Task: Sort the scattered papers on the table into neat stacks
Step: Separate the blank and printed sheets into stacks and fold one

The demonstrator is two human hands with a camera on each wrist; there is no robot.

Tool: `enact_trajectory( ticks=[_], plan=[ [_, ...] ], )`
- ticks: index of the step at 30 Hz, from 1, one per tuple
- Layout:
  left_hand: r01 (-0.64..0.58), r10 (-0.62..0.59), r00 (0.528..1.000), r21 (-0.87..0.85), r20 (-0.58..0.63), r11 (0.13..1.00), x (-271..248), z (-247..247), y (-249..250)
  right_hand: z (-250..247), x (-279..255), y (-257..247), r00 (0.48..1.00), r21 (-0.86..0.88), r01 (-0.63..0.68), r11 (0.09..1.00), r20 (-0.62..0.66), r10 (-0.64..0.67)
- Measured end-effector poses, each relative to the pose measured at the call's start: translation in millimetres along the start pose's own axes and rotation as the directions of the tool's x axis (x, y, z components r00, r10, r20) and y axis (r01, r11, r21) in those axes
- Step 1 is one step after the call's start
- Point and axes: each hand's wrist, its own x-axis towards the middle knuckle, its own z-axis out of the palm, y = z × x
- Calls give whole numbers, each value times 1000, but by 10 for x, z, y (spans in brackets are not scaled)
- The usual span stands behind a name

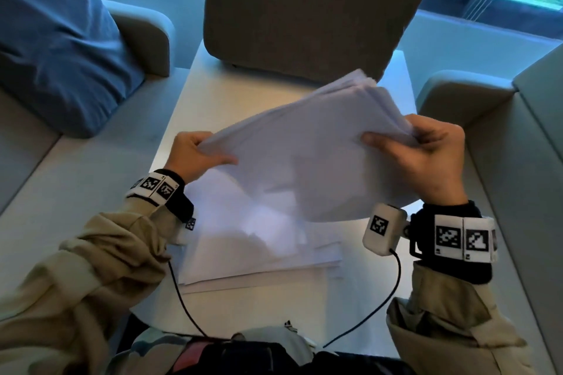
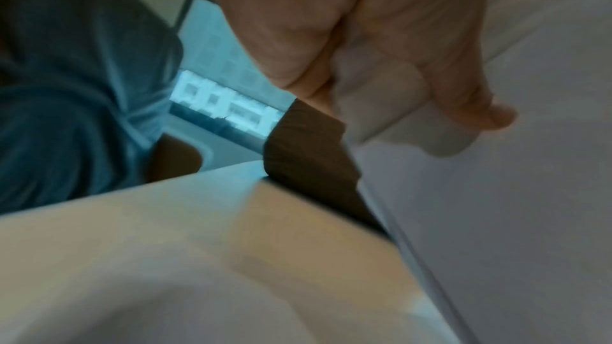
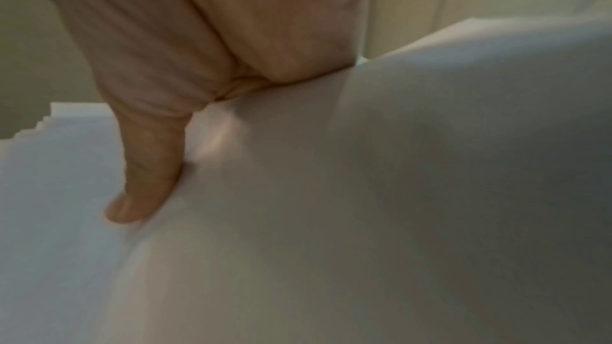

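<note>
A thick bundle of white papers (image 1: 307, 155) hangs tilted above the white table (image 1: 210, 91), its far corner fanned out. My left hand (image 1: 198, 152) grips its left edge, thumb on top. My right hand (image 1: 426, 149) grips the right edge, thumb pressed flat on the top sheet. The left wrist view shows the left hand (image 2: 380, 43) curled round the bundle's (image 2: 496, 219) corner. In the right wrist view the right thumb (image 3: 145, 174) lies on the papers (image 3: 364, 205). A second pile of white sheets (image 1: 259, 253) lies loosely squared on the table beneath the bundle.
A brown padded chair back (image 1: 304, 12) stands at the table's far edge. Pale sofas (image 1: 487, 106) flank both sides, with a blue cushion (image 1: 54, 39) on the left one. Black cables (image 1: 365, 316) run from the wrist cameras across the table's near edge.
</note>
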Motion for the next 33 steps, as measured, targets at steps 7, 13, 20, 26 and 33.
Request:
enact_trajectory(
  ticks=[7,13,20,26,33],
  plan=[
    [153,-171,983,-224,-62,962,-14,-12,-74,126,-66,486,955,321,-209,924,-135,263],
    [38,-140,949,-340,-281,940,-40,-102,94,479,-222,635,911,472,-283,835,-140,388],
    [-20,-92,958,-382,-273,924,-150,-231,13,719,-263,761,884,457,-361,813,-109,454],
    [-72,-170,885,-486,-434,871,-128,-126,39,948,-191,703,769,605,-333,723,-270,580],
    [-198,-62,805,-366,-589,909,-128,-61,128,1000,-98,765,726,519,-272,811,-442,526]
  ],
)
